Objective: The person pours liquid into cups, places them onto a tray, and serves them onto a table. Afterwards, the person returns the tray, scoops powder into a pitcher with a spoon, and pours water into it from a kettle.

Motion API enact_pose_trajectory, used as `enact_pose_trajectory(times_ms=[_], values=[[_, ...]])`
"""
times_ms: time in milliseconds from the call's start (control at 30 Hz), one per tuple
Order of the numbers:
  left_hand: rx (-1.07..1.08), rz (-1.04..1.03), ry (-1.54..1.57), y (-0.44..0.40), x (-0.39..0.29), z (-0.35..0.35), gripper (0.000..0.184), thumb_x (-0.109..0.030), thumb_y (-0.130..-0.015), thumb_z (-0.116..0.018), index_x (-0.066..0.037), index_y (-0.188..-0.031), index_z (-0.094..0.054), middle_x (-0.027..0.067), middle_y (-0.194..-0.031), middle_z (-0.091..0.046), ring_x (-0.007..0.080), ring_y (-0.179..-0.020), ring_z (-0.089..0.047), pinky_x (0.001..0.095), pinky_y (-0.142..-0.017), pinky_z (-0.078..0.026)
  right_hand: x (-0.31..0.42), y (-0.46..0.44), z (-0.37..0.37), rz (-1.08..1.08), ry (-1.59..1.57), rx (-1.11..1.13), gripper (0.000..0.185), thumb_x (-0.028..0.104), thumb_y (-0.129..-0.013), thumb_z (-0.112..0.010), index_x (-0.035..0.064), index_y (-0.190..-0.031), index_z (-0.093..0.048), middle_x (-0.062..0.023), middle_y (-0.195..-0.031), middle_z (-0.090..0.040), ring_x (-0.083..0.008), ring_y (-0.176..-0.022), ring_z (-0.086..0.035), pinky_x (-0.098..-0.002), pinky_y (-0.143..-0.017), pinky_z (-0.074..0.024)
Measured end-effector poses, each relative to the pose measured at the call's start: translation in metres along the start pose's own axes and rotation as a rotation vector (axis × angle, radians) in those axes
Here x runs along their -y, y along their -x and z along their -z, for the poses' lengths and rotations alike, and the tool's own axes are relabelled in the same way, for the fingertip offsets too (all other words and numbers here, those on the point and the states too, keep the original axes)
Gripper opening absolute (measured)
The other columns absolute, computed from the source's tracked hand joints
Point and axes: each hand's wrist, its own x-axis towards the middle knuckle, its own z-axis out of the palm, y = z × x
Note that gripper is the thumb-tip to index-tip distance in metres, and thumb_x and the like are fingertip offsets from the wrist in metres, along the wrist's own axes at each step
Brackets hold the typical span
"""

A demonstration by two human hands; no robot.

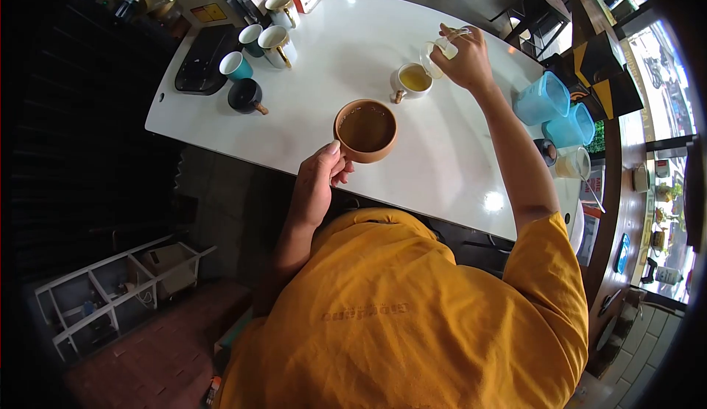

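Note:
My left hand (318, 179) is closed on a brown cup (366, 157), held near the front edge of the white table; brownish liquid shows inside. At the far side, my right hand (470, 59) grips a small clear glass (428, 61). That glass is tilted beside the rim of a white cup (420, 95). Yellowish liquid fills part of the white cup, and its handle points toward me. Whether anything flows from the glass, I cannot tell.
On the white table (339, 48), several mugs (275, 49) and a dark cup (244, 96) stand at the left near a black tray (206, 60). Blue containers (543, 99) and a clear jug (573, 163) line the right edge. A white metal frame (110, 291) stands lower left.

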Motion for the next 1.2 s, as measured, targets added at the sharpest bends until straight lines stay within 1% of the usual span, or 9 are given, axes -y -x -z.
enact_pose_trajectory(times_ms=[33, 67, 133, 367, 533, 600, 1000, 1200], values=[[-0.005, -0.002, 0.002, 0.0, -0.001, 0.002, 0.038, -0.034, -0.097, -0.039, -0.006, -0.075, -0.052, -0.0031, -0.064, -0.042, 0.0092, -0.069, -0.045, 0.0247, -0.063, -0.036, 0.003, -0.001, -0.001, 0.008, 0.026, 0.024, 0.052, 0.035, -0.072, -0.066, 0.0064, -0.115, -0.066, -0.0119, -0.105, -0.068, -0.0296, -0.113, -0.051, -0.0439, -0.1, -0.0364], [-0.006, -0.006, 0.0, 0.001, -0.001, 0.003, 0.038, -0.034, -0.097, -0.039, -0.007, -0.074, -0.051, -0.003, -0.064, -0.042, 0.0092, -0.068, -0.045, 0.0247, -0.063, -0.036, 0.006, -0.001, -0.001, 0.014, 0.024, 0.024, 0.052, 0.035, -0.072, -0.066, 0.0064, -0.115, -0.066, -0.0119, -0.105, -0.068, -0.0296, -0.113, -0.051, -0.0439, -0.1, -0.0364], [-0.011, -0.013, 0.0, 0.001, -0.003, 0.006, 0.037, -0.034, -0.097, -0.039, -0.007, -0.073, -0.05, -0.0028, -0.064, -0.042, 0.0092, -0.068, -0.045, 0.0246, -0.063, -0.036, 0.012, -0.002, 0.001, 0.008, 0.041, 0.101, 0.054, 0.036, -0.072, -0.066, 0.0066, -0.116, -0.065, -0.0121, -0.106, -0.068, -0.0308, -0.118, -0.046, -0.0436, -0.101, -0.0356], [-0.002, -0.026, 0.007, 0.001, -0.002, 0.012, 0.037, -0.033, -0.097, -0.039, -0.007, -0.073, -0.05, -0.0022, -0.065, -0.044, 0.0092, -0.067, -0.044, 0.0245, -0.063, -0.035, 0.013, -0.003, -0.008, 0.087, 0.09, 0.112, 0.054, 0.036, -0.071, -0.066, 0.0062, -0.116, -0.065, -0.0112, -0.103, -0.068, -0.0314, -0.116, -0.047, -0.0426, -0.101, -0.0355], [-0.013, -0.01, -0.006, 0.003, -0.005, 0.01, 0.037, -0.033, -0.097, -0.039, -0.006, -0.074, -0.051, -0.0014, -0.066, -0.046, 0.0091, -0.067, -0.042, 0.0245, -0.063, -0.035, 0.018, -0.006, -0.005, 0.131, 0.098, 0.115, 0.053, 0.035, -0.071, -0.064, 0.0057, -0.115, -0.066, -0.0105, -0.098, -0.069, -0.0317, -0.115, -0.048, -0.0442, -0.1, -0.0356], [-0.019, -0.007, -0.048, 0.003, -0.007, 0.009, 0.041, -0.035, -0.097, -0.036, -0.011, -0.063, -0.038, 0.0034, -0.068, -0.05, 0.0116, -0.067, -0.045, 0.0267, -0.064, -0.037, 0.018, -0.007, -0.005, 0.138, 0.096, 0.12, 0.053, 0.035, -0.071, -0.064, 0.0057, -0.115, -0.066, -0.0103, -0.098, -0.07, -0.0317, -0.115, -0.048, -0.0444, -0.1, -0.0354], [-0.02, -0.029, -0.032, 0.008, -0.005, 0.011, 0.04, -0.034, -0.097, -0.037, -0.01, -0.065, -0.043, 0.0027, -0.069, -0.051, 0.0113, -0.066, -0.046, 0.0266, -0.064, -0.037, 0.021, -0.012, -0.001, 0.155, 0.115, 0.149, 0.053, 0.036, -0.071, -0.064, 0.0058, -0.115, -0.066, -0.01, -0.102, -0.069, -0.0318, -0.117, -0.047, -0.0451, -0.101, -0.0338], [-0.058, 0.008, -0.047, 0.014, -0.01, 0.011, 0.04, -0.034, -0.096, -0.037, -0.011, -0.064, -0.041, 0.0042, -0.072, -0.054, 0.0117, -0.067, -0.047, 0.0268, -0.065, -0.038, 0.024, -0.014, 0.001, 0.16, 0.118, 0.156, 0.053, 0.037, -0.072, -0.063, 0.0063, -0.116, -0.066, -0.0096, -0.101, -0.069, -0.0307, -0.118, -0.046, -0.0452, -0.102, -0.033]])
